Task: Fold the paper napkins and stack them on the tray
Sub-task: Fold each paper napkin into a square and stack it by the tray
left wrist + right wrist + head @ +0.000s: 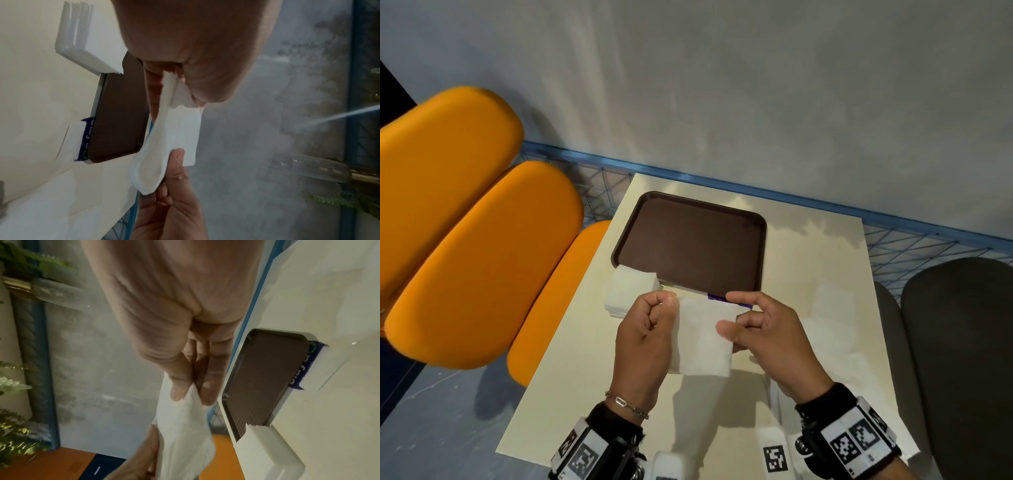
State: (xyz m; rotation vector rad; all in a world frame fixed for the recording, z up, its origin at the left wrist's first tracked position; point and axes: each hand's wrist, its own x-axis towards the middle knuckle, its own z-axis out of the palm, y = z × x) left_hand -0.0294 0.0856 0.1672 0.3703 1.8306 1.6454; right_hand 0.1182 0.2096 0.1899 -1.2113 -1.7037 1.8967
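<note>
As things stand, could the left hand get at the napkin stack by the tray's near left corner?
Probably not right away: the left hand is pinching the napkin it shares with the right hand. The napkin stack lies just beyond it, nothing between.

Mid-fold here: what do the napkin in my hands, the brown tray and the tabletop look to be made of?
Napkin: thin soft tissue paper, matte white; it sags and creases between the left hand and right hand.
Tray: probably moulded plastic, dark brown, with a fine textured base and a smooth raised rim.
Tabletop: smooth cream surface with a soft sheen, likely laminate; what lies underneath cannot be told.
</note>
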